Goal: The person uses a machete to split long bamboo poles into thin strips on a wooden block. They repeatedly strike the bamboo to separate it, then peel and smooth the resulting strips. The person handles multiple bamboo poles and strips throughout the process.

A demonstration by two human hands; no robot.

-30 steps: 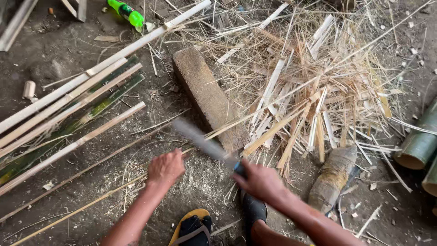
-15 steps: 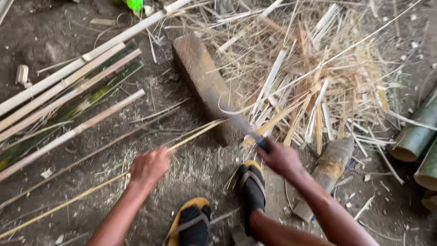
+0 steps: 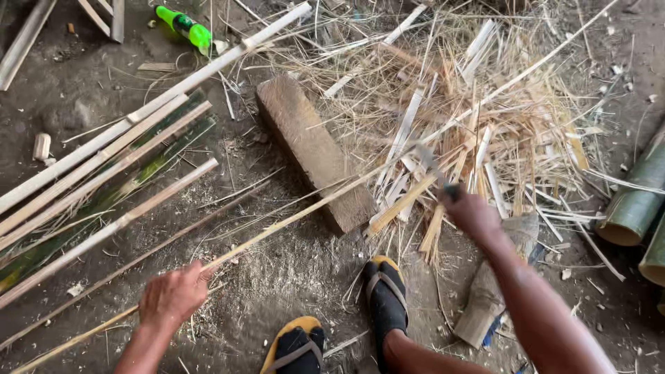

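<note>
My left hand (image 3: 173, 296) grips a long thin bamboo strip (image 3: 291, 220) that runs from the lower left up across a wooden block (image 3: 312, 149) toward the upper right. My right hand (image 3: 474, 215) is closed around the handle of a knife (image 3: 431, 165), whose blade is blurred and points up and left, close to the strip above the block's near end. Both my feet in black and yellow sandals (image 3: 384, 298) rest on the dirt below the block.
Split bamboo slats (image 3: 104, 180) lie in a row at left. A heap of bamboo shavings and offcuts (image 3: 485, 104) covers the upper right. Green bamboo tubes (image 3: 634, 201) lie at the right edge, a green bottle (image 3: 183, 26) at top, a log piece (image 3: 488, 291) by my right leg.
My right hand has swung the knife from the middle toward the right, along the strip. The left hand has stayed on the strip, lower left. The view has shifted slightly.
</note>
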